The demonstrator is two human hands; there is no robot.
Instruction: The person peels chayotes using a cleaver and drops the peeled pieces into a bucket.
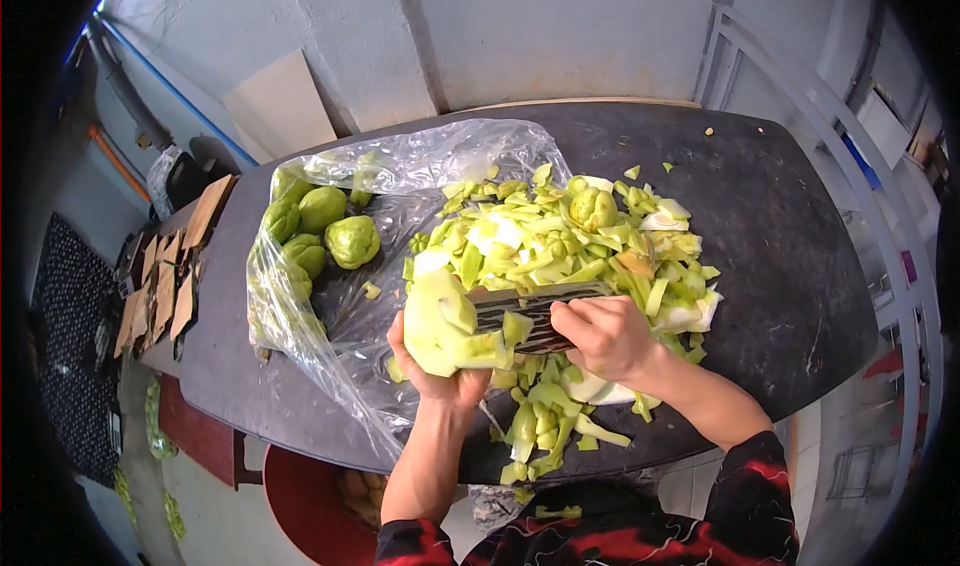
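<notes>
My left hand (440, 381) is closed around a chayote (432, 318) whose pale green flesh is mostly bare of skin. A loose-looking slice stands at its right side. My right hand (605, 336) grips a broad knife (535, 316) with a dark, wavy-patterned blade, its handle hidden in my fist. The blade reaches left to the chayote and touches or nearly touches it. Behind and right of my hands spreads a heap of green peelings (540, 246), with a whole chayote (592, 208) on top. More peelings (550, 421) lie near the table's front edge.
Several unpeeled chayotes (352, 242) sit in a clear plastic bag (290, 321) on the left of the dark table (780, 266). Below the front edge stands a red tub (300, 506) with pale pieces inside. A grey metal railing (840, 116) runs along the right.
</notes>
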